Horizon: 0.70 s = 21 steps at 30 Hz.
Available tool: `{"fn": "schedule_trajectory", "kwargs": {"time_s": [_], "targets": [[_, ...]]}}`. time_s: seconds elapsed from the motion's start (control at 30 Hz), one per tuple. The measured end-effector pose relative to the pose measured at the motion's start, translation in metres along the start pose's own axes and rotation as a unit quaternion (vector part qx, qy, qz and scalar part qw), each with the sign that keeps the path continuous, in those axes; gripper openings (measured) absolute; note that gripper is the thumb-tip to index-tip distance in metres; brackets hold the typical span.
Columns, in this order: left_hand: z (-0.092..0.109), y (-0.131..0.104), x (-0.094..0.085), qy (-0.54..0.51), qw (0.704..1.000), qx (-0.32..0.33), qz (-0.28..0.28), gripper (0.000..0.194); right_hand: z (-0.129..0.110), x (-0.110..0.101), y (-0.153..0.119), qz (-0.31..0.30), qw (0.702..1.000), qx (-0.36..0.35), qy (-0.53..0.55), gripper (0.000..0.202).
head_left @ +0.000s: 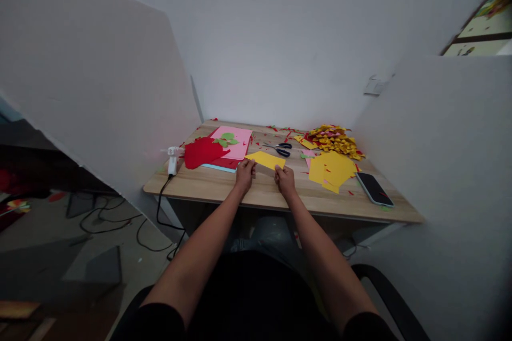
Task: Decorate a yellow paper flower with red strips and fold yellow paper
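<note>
A piece of yellow paper (pixel 265 160) is stretched between my two hands, just above the front part of the desk. My left hand (pixel 245 175) pinches its left end, and my right hand (pixel 285 177) grips its lower right corner. Beyond the paper lie scissors (pixel 283 149) with dark handles, their blades pointing left. Left of my hands, red paper (pixel 205 152) and pink sheets (pixel 239 138) lie stacked, with green paper leaf shapes (pixel 227 139) on top. To the right is a pile of yellow paper pieces (pixel 332 168).
A heap of folded yellow paper pieces (pixel 336 141) sits at the back right. A phone (pixel 374 188) lies near the right front edge. A white power strip (pixel 172 163) with a black cable stands at the left edge. Red scraps dot the desk (pixel 260 196); partitions flank it.
</note>
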<state>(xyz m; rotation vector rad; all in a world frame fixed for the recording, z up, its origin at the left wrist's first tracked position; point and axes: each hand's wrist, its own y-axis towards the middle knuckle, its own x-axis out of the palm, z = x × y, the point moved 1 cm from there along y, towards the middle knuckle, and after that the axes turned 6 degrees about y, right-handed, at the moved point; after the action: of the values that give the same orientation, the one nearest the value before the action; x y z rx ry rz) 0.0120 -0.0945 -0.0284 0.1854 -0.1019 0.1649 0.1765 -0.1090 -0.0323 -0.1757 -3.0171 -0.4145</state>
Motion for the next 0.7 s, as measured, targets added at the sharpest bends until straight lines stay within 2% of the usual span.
{"fn": "schedule_trajectory", "kwargs": {"time_s": [0.17,0.37,0.6,0.7], "targets": [[0.006,-0.009,0.007,0.07,0.995,0.008,-0.077,0.028,-0.001,0.002,-0.002,-0.023,1.0,0.002,0.015,0.048],[0.017,-0.017,0.011,0.122,0.982,0.039,-0.136,0.02,-0.005,0.004,-0.005,-0.064,0.998,-0.006,0.006,0.049],[0.017,-0.017,0.011,0.135,0.98,0.046,-0.141,0.019,-0.002,0.004,-0.003,-0.072,0.997,-0.007,-0.003,0.047],[0.013,-0.016,0.01,0.125,0.983,0.037,-0.129,0.025,0.0,0.004,-0.003,-0.066,0.998,-0.003,-0.009,0.047]]}}
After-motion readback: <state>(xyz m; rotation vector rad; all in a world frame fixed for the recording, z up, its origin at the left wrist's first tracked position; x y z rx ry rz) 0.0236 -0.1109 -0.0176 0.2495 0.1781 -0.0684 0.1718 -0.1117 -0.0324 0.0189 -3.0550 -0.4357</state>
